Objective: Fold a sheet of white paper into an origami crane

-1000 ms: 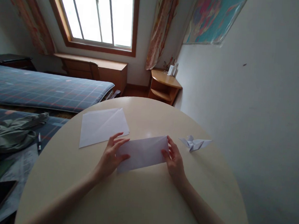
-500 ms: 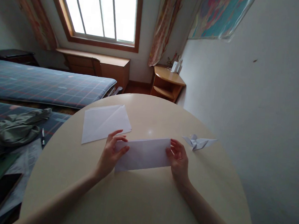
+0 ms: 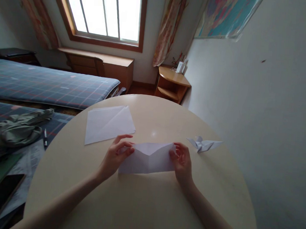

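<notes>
- We pinch the paper (image 3: 149,165) by its ends, left hand (image 3: 115,156) and right hand (image 3: 183,162), over the table's (image 3: 140,208) middle.
- Long axis crosswise; upper edge gapes.
- Table's far left: sheets (image 3: 109,124); right edge: crane (image 3: 204,146); near side: room.

Cropped poster (image 3: 226,16), perhaps a map

Bright daylight whitens the wood-framed window (image 3: 93,9) at the upper left of the frame, flanked by patterned curtains (image 3: 168,31). Plaid mattresses (image 3: 52,83) fill the left side, and a wooden corner shelf (image 3: 175,76) stands above centre. At right, a pale wall (image 3: 280,114) bears a colourful poster (image 3: 226,18) beside the round cream desk (image 3: 158,118).
</notes>
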`<state>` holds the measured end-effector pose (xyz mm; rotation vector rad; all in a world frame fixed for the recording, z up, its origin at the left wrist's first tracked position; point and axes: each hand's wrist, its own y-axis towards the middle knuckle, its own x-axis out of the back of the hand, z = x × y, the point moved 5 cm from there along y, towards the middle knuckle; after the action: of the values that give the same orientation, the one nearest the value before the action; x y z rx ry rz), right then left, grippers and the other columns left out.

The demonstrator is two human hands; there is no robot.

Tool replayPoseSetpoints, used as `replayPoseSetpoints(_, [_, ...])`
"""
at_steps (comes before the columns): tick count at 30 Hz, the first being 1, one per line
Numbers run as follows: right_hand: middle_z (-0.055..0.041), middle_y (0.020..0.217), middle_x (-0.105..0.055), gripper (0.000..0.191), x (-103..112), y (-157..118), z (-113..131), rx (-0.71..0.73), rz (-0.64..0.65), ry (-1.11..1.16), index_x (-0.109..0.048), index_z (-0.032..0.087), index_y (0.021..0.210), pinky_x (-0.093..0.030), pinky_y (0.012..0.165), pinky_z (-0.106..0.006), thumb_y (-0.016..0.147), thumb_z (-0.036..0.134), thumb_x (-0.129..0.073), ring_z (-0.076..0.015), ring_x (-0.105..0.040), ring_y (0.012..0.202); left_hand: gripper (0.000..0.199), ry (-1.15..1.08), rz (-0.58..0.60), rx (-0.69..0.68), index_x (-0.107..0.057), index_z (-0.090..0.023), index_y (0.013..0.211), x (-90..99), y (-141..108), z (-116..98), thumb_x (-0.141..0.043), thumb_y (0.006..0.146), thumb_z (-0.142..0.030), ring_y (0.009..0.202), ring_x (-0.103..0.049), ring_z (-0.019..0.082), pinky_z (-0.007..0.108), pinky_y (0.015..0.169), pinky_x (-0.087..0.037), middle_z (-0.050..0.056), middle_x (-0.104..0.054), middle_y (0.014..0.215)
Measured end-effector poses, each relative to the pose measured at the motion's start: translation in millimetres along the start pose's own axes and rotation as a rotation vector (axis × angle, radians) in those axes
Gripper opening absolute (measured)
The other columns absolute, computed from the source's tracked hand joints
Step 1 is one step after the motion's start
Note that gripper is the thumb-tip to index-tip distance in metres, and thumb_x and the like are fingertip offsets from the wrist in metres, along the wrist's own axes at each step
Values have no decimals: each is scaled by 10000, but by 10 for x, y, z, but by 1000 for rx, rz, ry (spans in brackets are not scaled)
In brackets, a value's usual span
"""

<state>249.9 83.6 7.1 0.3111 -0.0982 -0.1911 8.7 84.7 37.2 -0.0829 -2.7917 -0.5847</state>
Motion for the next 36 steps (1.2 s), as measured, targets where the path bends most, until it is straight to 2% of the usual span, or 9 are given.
replayPoseSetpoints(5, [-65, 1028, -566, 382, -64, -61, 95, 46, 226, -93, -458, 264, 1174, -464, 772, -344, 820, 373, -553, -217, -559, 901, 166, 128, -9, -54, -590, -184, 743, -10, -29, -83, -548, 840, -313, 972, -536, 193, 313, 813, -447, 68, -548, 1083])
replayPoseSetpoints(10, [-113, 1288, -432, 852, -122, -107, 278, 137, 480, -280, -269, 251, 1386, -377, 966, -427, 666, 333, -718, -295, -432, 1155, 113, 158, 9, -139, -561, -187, 777, -7, -32, -141, -532, 848, -270, 892, -552, 163, 263, 768, -450, 53, -562, 975])
replayPoseSetpoints(14, [-125, 1338, -360, 1026, -154, -132, 288, 56, 601, -328, -88, 274, 1439, -459, 886, -433, 634, 230, -722, -301, -410, 1166, 104, 256, 65, -157, -542, -194, 808, -14, -31, -144, -500, 865, -269, 795, -565, 143, 236, 696, -445, 38, -571, 930])
replayPoseSetpoints(20, [-128, 1253, -449, 1074, -174, -133, 185, -165, 570, -94, -38, 337, 1430, -547, 479, -279, 616, 189, -723, -205, -576, 776, 106, 361, 181, -122, -524, -209, 850, -3, -21, -210, -467, 865, -298, 840, -560, 166, 274, 756, -434, 40, -554, 997])
replayPoseSetpoints(25, [-39, 1005, -540, 1129, -164, -84, 185, -248, 484, 94, 44, 351, 1420, -523, 424, -235, 620, 219, -742, -125, -560, 600, 280, 153, 300, -86, -524, -190, 1003, 28, -7, -268, -563, 733, -253, 931, -515, 215, 294, 755, -451, 74, -502, 1053])
replayPoseSetpoints(29, [23, 803, -554, 944, -95, -24, 139, -303, 328, 111, -297, 245, 1354, -494, 405, -235, 549, 235, -789, -113, -540, 529, 590, -92, 288, 92, -450, -234, 1183, 44, 4, -148, -620, 621, -171, 720, -540, 139, 229, 576, -456, 80, -465, 1181])
replayPoseSetpoints(31, [35, 695, -563, 650, -59, -7, 100, -329, 241, 125, -514, 173, 1114, -461, 399, -224, 534, 253, -795, -101, -511, 483, 749, -235, 249, 212, -369, -269, 1268, 30, 8, -72, -662, 589, -148, 606, -524, 86, 203, 510, -444, 87, -467, 1222])
replayPoseSetpoints(33, [38, 609, -554, 412, -41, -4, 60, -354, 166, 167, -574, 154, 854, -434, 404, -213, 527, 270, -796, -93, -488, 468, 849, -381, 136, 313, -346, -265, 1295, 19, 11, -2, -724, 543, -151, 619, -556, 94, 208, 526, -466, 90, -517, 1192])
replayPoseSetpoints(36, [21, 577, -563, 331, -58, -23, -3, -415, 84, 277, -581, 152, 691, -439, 435, -223, 489, 275, -811, -98, -493, 483, 636, -566, -57, 452, -551, -155, 1107, -37, -28, 131, -782, 520, -231, 752, -618, 177, 282, 660, -508, 74, -651, 958])
